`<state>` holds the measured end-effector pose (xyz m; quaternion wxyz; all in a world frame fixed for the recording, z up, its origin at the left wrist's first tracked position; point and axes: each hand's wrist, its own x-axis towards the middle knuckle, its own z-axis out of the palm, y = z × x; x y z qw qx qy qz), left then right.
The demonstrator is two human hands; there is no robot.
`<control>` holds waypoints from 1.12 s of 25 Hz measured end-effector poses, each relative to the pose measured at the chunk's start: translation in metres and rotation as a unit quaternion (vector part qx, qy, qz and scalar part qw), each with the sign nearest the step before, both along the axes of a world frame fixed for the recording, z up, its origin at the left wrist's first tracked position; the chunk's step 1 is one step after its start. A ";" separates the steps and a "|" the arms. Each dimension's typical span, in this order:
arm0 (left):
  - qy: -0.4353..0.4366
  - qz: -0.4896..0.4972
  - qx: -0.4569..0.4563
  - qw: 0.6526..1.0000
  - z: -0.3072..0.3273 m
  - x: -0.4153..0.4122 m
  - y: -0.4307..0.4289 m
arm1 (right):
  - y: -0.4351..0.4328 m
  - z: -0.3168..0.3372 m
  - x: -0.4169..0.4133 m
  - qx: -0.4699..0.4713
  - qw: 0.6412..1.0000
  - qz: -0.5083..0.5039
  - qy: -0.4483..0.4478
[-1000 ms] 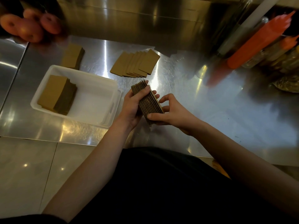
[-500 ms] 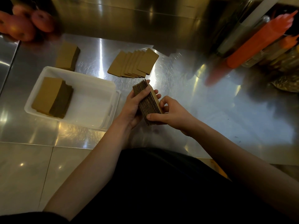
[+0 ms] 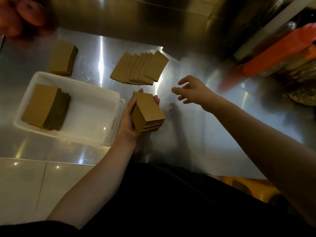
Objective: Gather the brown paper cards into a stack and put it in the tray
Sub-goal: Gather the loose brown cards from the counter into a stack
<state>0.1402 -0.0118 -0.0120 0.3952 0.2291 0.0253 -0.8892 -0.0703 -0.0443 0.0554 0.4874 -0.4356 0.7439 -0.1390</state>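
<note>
Steel counter, shiny, glare streaks. Blurred reddish round fruit at far left corner. Orange squeeze bottles lying blurred at far right, next to a clear bottle. Pale tiled floor lower left.

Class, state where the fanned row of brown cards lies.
In the head view, the fanned row of cards lies flat on the steel counter, beyond the left hand, right of the loose stack.

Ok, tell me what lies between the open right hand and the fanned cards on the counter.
Nothing: the head view shows only bare steel counter between the right hand and the fanned cards.
</note>
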 end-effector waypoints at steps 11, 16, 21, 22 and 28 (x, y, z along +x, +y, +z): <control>0.065 -0.002 0.014 0.998 -0.023 0.003 -0.025 | -0.129 -0.059 0.018 -0.051 0.963 0.153 0.214; 0.075 -0.011 0.026 0.997 -0.027 0.000 -0.029 | -0.144 -0.078 0.019 -0.048 0.938 0.180 0.292; 0.055 -0.006 0.040 0.998 -0.030 -0.002 -0.029 | -0.145 -0.081 0.009 -0.066 0.951 0.166 0.254; 0.059 -0.006 0.043 0.997 -0.029 -0.002 -0.030 | -0.145 -0.080 0.007 -0.057 0.951 0.170 0.252; 0.053 0.006 0.048 0.997 -0.025 0.001 -0.030 | -0.142 -0.064 -0.001 -0.038 0.998 0.055 -0.010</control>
